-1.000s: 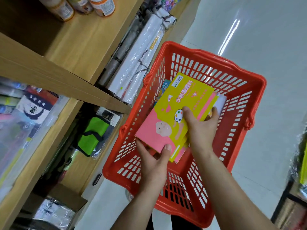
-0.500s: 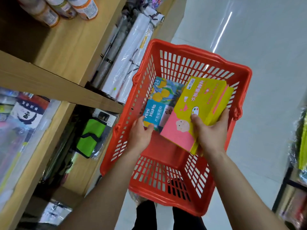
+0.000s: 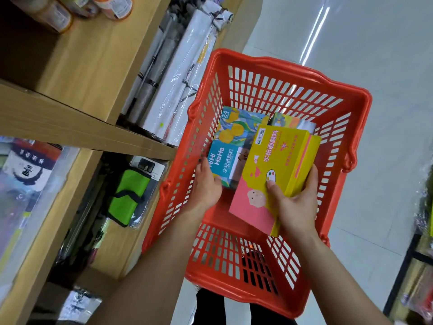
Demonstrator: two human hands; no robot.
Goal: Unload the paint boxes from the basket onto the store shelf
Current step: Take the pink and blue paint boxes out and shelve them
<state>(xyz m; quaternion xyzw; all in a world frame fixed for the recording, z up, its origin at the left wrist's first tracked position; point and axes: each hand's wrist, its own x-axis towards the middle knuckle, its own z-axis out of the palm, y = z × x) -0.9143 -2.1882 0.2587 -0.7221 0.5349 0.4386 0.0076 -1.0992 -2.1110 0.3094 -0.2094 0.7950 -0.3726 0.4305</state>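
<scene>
A red plastic basket [image 3: 356, 118] fills the middle of the view. My right hand [image 3: 295, 205] grips a yellow and pink paint box [image 3: 276, 160] by its near end, thumb on top, over the basket's right side. My left hand [image 3: 206, 186] is inside the basket, fingers around the near corner of a blue paint box [image 3: 230, 146] with lemons printed on it. Behind the yellow box, part of another colourful box [image 3: 290, 121] shows at the basket's bottom. The wooden store shelf [image 3: 77, 127] runs along the left.
White wrapped paper rolls [image 3: 187, 73] lie on the shelf next to the basket's left rim. Jars [image 3: 110, 5] stand on the shelf above. A green pouch [image 3: 128, 195] and packaged goods fill the lower shelf. Glossy floor lies to the right, with another rack [image 3: 419, 266] at the right edge.
My left hand let go of the yellow and pink box and went to the blue box on the left. My right hand carried the yellow and pink box to the right.
</scene>
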